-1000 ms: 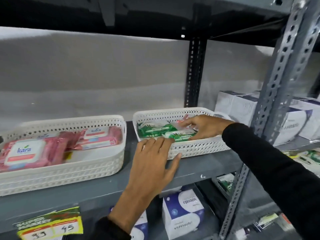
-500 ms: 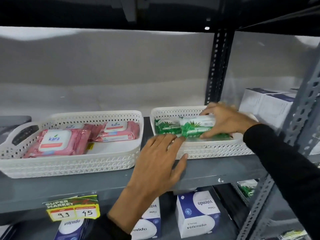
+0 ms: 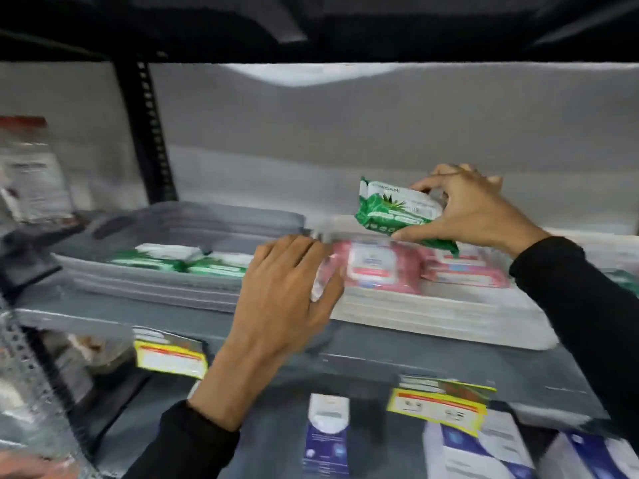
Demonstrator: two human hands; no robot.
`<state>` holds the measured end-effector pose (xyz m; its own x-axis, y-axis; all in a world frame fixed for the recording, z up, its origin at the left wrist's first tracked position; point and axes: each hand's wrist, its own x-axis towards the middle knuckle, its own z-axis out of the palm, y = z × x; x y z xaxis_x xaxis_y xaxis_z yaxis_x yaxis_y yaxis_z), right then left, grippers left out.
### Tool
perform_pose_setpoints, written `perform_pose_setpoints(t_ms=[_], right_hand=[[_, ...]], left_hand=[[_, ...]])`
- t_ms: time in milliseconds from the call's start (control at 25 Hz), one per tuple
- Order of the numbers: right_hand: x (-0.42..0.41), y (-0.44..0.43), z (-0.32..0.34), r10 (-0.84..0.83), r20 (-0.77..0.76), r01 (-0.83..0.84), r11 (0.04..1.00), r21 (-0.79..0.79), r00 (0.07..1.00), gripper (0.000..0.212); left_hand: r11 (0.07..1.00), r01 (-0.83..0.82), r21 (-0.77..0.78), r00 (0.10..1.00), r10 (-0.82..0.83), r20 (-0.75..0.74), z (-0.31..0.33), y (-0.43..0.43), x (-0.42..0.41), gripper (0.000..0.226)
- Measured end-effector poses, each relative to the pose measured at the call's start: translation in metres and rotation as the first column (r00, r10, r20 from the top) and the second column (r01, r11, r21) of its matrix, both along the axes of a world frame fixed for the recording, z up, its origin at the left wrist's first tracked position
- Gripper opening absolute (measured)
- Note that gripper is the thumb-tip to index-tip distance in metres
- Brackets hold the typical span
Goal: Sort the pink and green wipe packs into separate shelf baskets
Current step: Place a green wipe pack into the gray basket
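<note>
Fingers [image 3: 420, 186] of the right hand [image 3: 473, 210] pinched a green pack [image 3: 394, 210] above the white basket [image 3: 432, 314]; left hand [image 3: 287, 288], fingers together, braced its corner. Pack looked light, soft, slick — best held by its ends.

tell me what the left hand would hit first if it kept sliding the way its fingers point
Most likely the white basket holding pink wipe packs: the left hand points up and right, with its fingertips already at the basket's near left corner. Motion blur makes contact unclear.
</note>
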<state>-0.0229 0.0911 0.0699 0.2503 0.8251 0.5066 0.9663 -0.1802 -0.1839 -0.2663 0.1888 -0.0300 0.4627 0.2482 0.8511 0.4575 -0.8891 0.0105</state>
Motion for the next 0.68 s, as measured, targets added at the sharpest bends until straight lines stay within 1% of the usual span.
perform_pose_setpoints(t_ms=[80, 160, 280, 360, 480, 600, 680], right_hand=[[-0.047, 0.060, -0.003, 0.024, 0.025, -0.023, 1.000, -0.014, 0.999, 0.083], [-0.081, 0.106, -0.004, 0.019, 0.068, -0.020, 1.000, 0.006, 0.998, 0.081], [-0.123, 0.171, -0.007, 0.020, 0.077, -0.018, 1.000, -0.023, 0.997, 0.091], [-0.137, 0.199, -0.014, 0.012, 0.094, 0.000, 0.993, -0.120, 0.995, 0.099], [-0.145, 0.236, -0.031, -0.068, 0.146, 0.112, 0.941, -0.319, 0.987, 0.104], [-0.138, 0.255, -0.050, -0.120, 0.183, 0.195, 0.855, -0.481, 0.976, 0.098], [-0.132, 0.259, -0.060, -0.149, 0.143, 0.204, 0.807, -0.554, 0.978, 0.088]], left_hand=[[0.999, -0.052, 0.006, 0.999, 0.052, 0.001, -0.005, 0.045, -0.044, 0.025], [0.998, -0.065, 0.026, 0.998, 0.065, -0.007, -0.009, 0.079, -0.074, 0.029], [0.998, -0.054, 0.026, 0.998, 0.054, 0.022, -0.016, 0.121, -0.114, 0.031], [0.999, -0.040, 0.027, 0.998, 0.038, 0.041, -0.022, 0.133, -0.125, 0.037], [0.995, 0.002, 0.104, 0.998, -0.009, 0.068, -0.033, 0.138, -0.131, 0.040], [0.992, 0.013, 0.125, 0.996, -0.024, 0.087, -0.038, 0.140, -0.130, 0.041], [0.992, 0.023, 0.121, 0.996, -0.033, 0.081, -0.039, 0.142, -0.130, 0.040]])
